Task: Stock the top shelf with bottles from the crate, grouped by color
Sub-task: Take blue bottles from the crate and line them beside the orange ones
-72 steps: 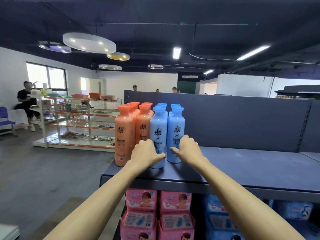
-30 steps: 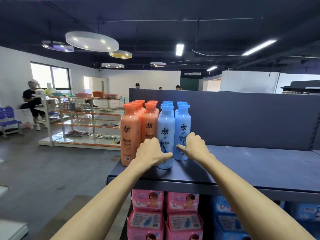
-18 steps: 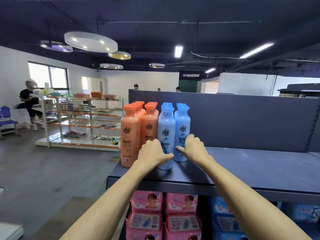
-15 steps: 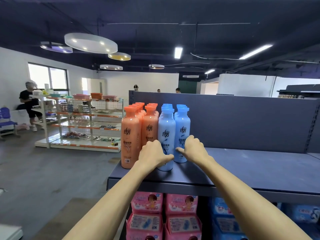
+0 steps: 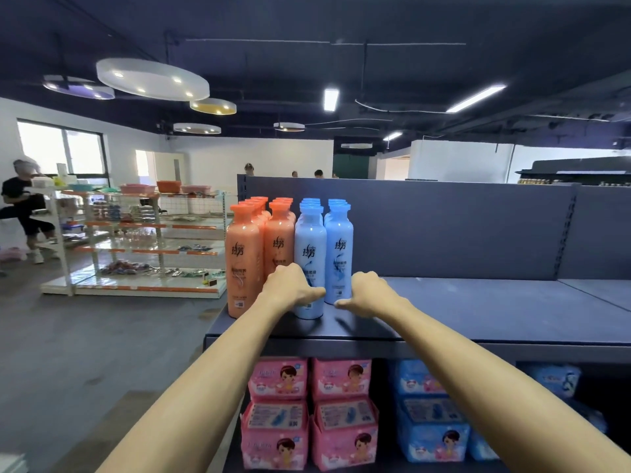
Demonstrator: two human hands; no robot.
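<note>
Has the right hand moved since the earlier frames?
Yes. Judged against the front-right blue bottle, the right hand has drawn back toward the front edge of the top shelf. Its thumb lay on the bottle earlier and is now level with its base.

Upright orange bottles on top shelf; blue bottles alongside

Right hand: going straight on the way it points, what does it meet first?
Likely the front right blue bottle; the right hand is at its base, contact unclear.
</note>
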